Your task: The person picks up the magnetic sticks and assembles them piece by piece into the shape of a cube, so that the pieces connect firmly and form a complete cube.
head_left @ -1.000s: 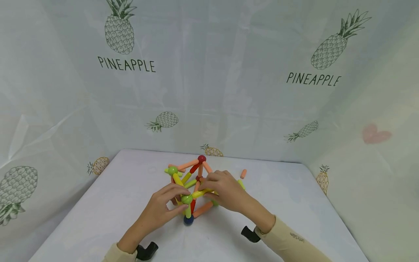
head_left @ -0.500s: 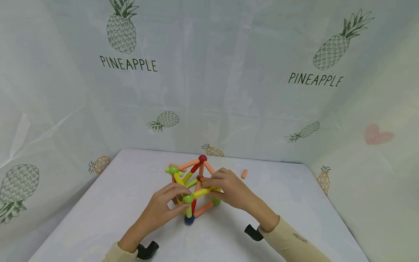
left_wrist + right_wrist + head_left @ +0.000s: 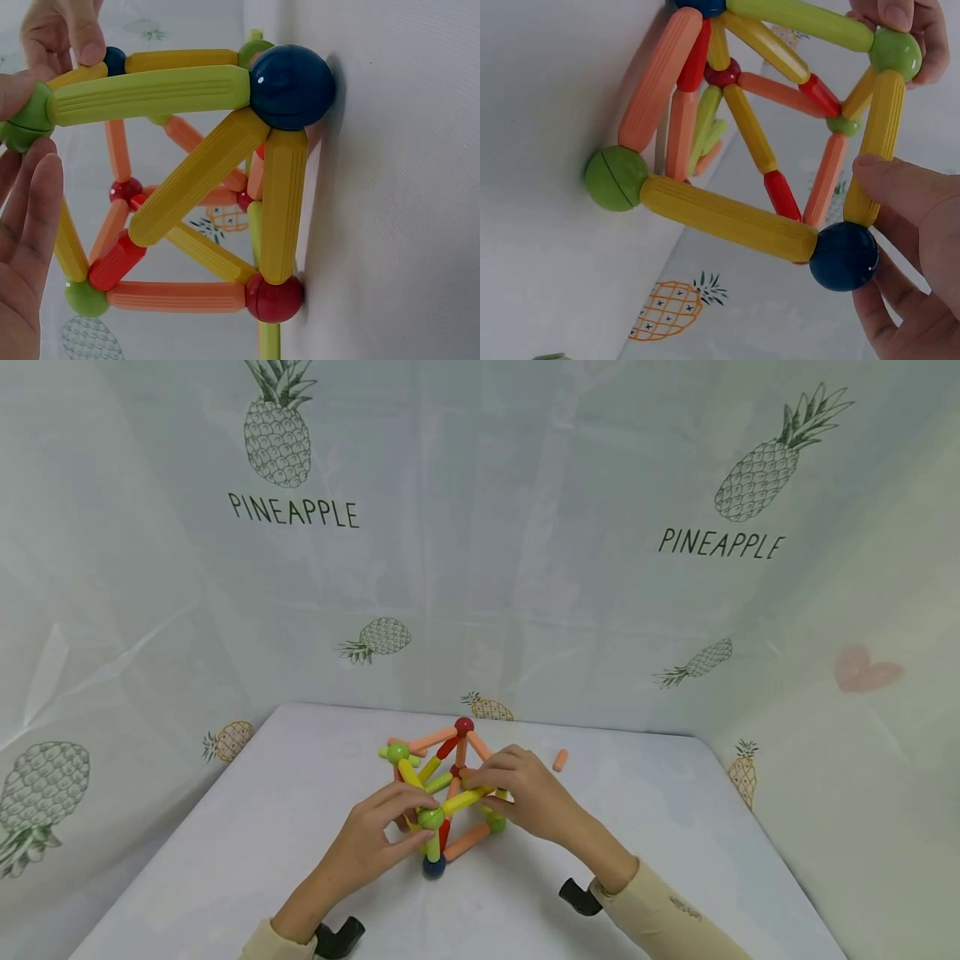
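A frame of magnetic sticks and balls stands on the table between my hands. My left hand (image 3: 378,831) pinches the green ball (image 3: 28,120) at its near upper corner between thumb and fingers. A light green stick (image 3: 150,95) joins that ball to a dark blue ball (image 3: 433,867) on the table. With thumb and fingers, my right hand (image 3: 528,795) pinches the yellow stick (image 3: 877,139) running from the green ball to another blue ball (image 3: 844,256). In the right wrist view, that blue ball sits at the stick's end, close to my right fingers.
Behind stands the frame's highest red ball (image 3: 464,727). A loose orange stick (image 3: 560,760) lies at the back right of the white table (image 3: 637,827). More sticks lie behind the frame's left side. A pineapple-print cloth (image 3: 480,543) hangs around the table.
My right hand has shifted slightly right, and more of the yellow stick shows. A green stick visible behind that hand a second ago is out of sight. My left hand stays on the green ball.
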The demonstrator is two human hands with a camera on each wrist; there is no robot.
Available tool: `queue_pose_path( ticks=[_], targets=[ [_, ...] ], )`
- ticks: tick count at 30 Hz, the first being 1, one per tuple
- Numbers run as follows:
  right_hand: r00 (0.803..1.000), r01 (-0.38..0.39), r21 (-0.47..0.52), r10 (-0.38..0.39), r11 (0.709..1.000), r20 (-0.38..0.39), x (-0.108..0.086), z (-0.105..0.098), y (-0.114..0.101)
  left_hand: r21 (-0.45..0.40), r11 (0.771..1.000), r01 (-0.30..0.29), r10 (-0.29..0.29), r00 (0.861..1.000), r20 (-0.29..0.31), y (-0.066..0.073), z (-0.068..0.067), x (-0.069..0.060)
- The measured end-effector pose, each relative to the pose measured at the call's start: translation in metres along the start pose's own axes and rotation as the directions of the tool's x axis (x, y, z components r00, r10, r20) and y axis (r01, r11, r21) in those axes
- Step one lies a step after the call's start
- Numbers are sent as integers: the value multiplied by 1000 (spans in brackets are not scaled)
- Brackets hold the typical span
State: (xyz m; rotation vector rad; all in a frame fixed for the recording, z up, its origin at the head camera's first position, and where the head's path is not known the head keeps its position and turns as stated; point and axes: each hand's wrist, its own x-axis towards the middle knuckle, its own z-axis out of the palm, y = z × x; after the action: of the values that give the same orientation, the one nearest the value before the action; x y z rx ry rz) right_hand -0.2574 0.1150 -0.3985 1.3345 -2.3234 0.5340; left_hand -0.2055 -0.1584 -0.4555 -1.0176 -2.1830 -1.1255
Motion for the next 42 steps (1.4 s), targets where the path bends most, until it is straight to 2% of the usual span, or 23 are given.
queue_pose_path(
  ticks=[8, 10, 12, 15, 17, 20, 24, 26, 28, 32, 38, 42],
  targets=[
    [994, -107, 79, 109, 991, -22, -19, -11, 17, -4, 1000, 20, -20, 1000, 0, 0, -1, -1],
    [986, -156, 112, 162, 981, -45, -27, -14, 27, -4, 1000, 26, -26, 1000, 1, 0, -1, -1],
    [969, -227, 127, 237, 966, -68, -35, -16, 39, -6, 999, 33, -33, 999, 3, 0, -1, -1],
    [932, -340, 117, 351, 933, -94, -52, -15, 61, -2, 999, 35, -35, 999, 5, 1, -1, 0],
    [902, -417, 104, 425, 903, -77, -62, -12, 75, -2, 1000, 30, -30, 1000, 5, 1, -1, 0],
    [850, -524, 96, 526, 847, -4, -75, -2, 92, -1, 1000, 25, -25, 1000, 6, 1, -1, 0],
    [760, -649, 88, 643, 755, 94, -86, 15, 107, -4, 998, 57, -57, 998, 26, 1, 0, -1],
    [733, -680, 81, 670, 729, 117, -88, 22, 112, -3, 998, 70, -70, 997, 33, 0, 1, -2],
    [725, -688, 75, 676, 722, 130, -89, 28, 116, 0, 996, 87, -87, 995, 44, 0, 1, -2],
    [728, -682, 54, 671, 729, 140, -90, 34, 118, -2, 996, 90, -90, 995, 45, 0, 2, -4],
    [707, -704, 42, 693, 709, 141, -91, 36, 120, -12, 999, 43, -43, 999, 19, -1, 2, -2],
    [707, -703, 37, 693, 710, 139, -91, 36, 119, -11, 999, 36, -36, 999, 12, -1, 2, -2]
  ],
)
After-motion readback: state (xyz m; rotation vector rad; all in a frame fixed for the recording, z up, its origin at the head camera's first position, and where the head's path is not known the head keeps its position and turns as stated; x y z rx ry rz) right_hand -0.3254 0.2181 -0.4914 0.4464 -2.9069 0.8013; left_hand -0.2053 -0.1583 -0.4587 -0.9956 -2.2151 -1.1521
